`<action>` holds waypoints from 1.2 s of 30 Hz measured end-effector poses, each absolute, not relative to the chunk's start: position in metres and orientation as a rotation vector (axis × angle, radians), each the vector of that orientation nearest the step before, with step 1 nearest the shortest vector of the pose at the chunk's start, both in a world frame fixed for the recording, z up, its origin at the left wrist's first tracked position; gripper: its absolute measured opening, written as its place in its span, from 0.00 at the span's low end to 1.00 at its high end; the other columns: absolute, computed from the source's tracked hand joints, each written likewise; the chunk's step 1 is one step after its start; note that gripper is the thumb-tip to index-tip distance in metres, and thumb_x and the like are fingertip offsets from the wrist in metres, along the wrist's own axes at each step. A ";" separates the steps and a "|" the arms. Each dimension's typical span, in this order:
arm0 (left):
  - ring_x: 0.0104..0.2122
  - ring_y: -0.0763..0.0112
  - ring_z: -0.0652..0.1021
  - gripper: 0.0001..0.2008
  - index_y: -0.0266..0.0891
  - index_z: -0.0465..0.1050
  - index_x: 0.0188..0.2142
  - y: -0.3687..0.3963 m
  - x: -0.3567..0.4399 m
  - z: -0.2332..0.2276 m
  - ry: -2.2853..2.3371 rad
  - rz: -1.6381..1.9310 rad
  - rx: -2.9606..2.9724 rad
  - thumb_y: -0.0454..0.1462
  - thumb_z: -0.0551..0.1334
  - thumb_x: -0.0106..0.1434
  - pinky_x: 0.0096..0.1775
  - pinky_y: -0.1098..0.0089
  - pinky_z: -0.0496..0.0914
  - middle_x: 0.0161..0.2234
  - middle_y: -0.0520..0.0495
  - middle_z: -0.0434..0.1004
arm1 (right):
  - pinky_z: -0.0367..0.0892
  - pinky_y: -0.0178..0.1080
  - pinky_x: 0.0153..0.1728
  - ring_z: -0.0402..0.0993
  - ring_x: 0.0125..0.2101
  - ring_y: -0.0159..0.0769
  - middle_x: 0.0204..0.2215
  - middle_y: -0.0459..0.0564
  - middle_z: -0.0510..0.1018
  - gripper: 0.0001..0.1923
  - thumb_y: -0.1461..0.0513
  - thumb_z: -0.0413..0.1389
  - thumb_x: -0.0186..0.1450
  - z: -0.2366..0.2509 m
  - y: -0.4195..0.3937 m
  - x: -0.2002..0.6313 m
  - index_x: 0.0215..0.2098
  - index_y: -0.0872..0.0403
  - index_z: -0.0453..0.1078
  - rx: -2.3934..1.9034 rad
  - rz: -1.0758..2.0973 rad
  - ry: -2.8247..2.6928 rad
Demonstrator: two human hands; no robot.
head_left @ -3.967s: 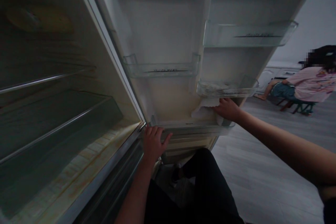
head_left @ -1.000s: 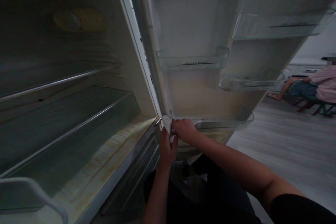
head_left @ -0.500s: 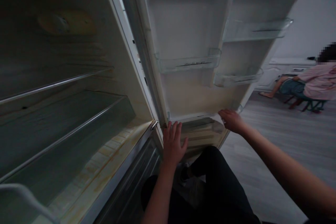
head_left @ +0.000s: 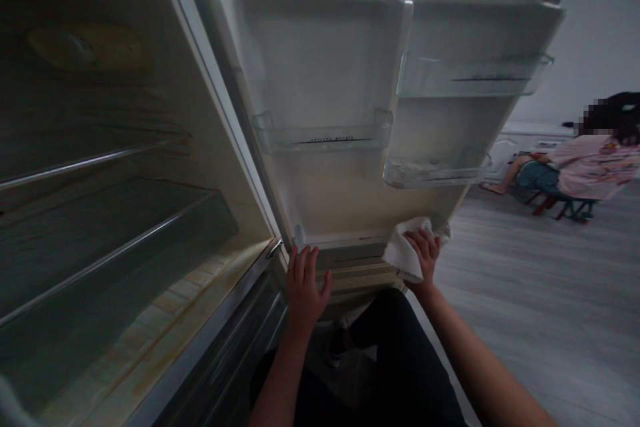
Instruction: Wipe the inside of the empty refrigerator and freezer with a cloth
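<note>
An empty fridge stands open, and its door (head_left: 320, 73) faces me with clear door shelves (head_left: 323, 137). My left hand (head_left: 305, 287) rests flat with fingers spread on the lowest door shelf (head_left: 350, 260), near the hinge side. My right hand (head_left: 424, 253) presses a white cloth (head_left: 404, 250) against the right end of that same bottom shelf. The cloth is bunched under my fingers.
The fridge interior (head_left: 110, 213) at left has bare wire-edged shelves and a stained floor. A seated person (head_left: 585, 160) in a pink top is at the far right on a grey wooden floor (head_left: 525, 293). My dark trouser leg (head_left: 395, 360) is below.
One second ago both hands were together at the hinge corner with the cloth. My right hand has since moved the cloth rightward along the bottom shelf; my left hand stayed by the hinge.
</note>
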State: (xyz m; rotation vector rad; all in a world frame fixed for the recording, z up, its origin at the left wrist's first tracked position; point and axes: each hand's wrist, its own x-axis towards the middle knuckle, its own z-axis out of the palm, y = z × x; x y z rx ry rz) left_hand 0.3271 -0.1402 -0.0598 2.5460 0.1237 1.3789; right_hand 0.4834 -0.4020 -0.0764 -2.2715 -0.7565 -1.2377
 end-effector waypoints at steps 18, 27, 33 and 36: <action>0.69 0.42 0.59 0.35 0.38 0.55 0.69 -0.157 0.334 -0.057 0.277 1.278 2.713 0.42 0.63 0.65 0.67 0.38 0.49 0.65 0.32 0.65 | 0.50 0.62 0.67 0.40 0.72 0.56 0.66 0.67 0.60 0.32 0.58 0.47 0.69 -0.077 -0.418 0.509 0.70 0.61 0.56 -2.411 -1.205 -0.675; 0.70 0.42 0.57 0.37 0.39 0.53 0.70 -0.158 0.337 -0.059 0.255 1.260 2.683 0.40 0.63 0.65 0.66 0.39 0.53 0.66 0.32 0.64 | 0.51 0.70 0.64 0.40 0.72 0.64 0.70 0.67 0.54 0.30 0.59 0.51 0.69 -0.098 -0.344 0.458 0.68 0.57 0.63 -2.447 -0.860 -1.043; 0.69 0.46 0.59 0.35 0.43 0.54 0.70 -0.147 0.336 -0.059 0.133 1.270 2.642 0.37 0.61 0.66 0.65 0.46 0.61 0.63 0.37 0.67 | 0.51 0.65 0.66 0.54 0.68 0.57 0.68 0.59 0.61 0.35 0.53 0.55 0.68 -0.106 -0.319 0.437 0.72 0.48 0.58 -2.424 -0.619 -1.523; 0.69 0.46 0.60 0.35 0.43 0.54 0.70 -0.145 0.334 -0.057 0.134 1.271 2.658 0.37 0.62 0.66 0.65 0.46 0.61 0.63 0.37 0.67 | 0.51 0.64 0.67 0.58 0.67 0.56 0.66 0.58 0.65 0.33 0.54 0.54 0.69 -0.119 -0.335 0.446 0.71 0.49 0.59 -2.442 -0.617 -1.471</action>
